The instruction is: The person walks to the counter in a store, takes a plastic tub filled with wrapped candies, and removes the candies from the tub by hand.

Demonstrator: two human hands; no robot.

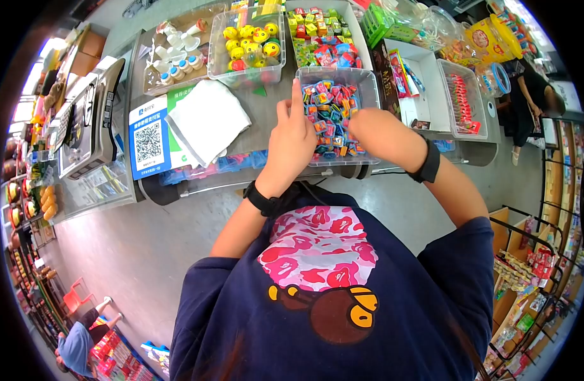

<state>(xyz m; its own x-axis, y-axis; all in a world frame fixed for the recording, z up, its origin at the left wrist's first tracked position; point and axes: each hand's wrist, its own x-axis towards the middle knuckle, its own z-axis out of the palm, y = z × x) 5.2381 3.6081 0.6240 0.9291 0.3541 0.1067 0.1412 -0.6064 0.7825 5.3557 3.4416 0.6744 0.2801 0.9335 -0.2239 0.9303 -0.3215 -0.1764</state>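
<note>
A clear plastic bin (pixel 376 82) full of small, colourful wrapped packets (pixel 333 117) stands at the counter's front edge. My left hand (pixel 292 136) lies at its left rim, index finger stretched out toward the far side and the other fingers partly bent. Over the right side of the same bin is my right hand (pixel 378 134). Its fingers curl down toward the packets, and their tips are hidden, so whatever they hold does not show. Both wrists wear black bands.
The counter (pixel 266 117) also bears a bin of yellow ball-shaped toys (pixel 251 47), a box of wrapped sweets (pixel 324 38), a white cloth (pixel 209 120), a blue QR-code sign (pixel 149 143) and a scale (pixel 92 120). Other people stand at far right and lower left.
</note>
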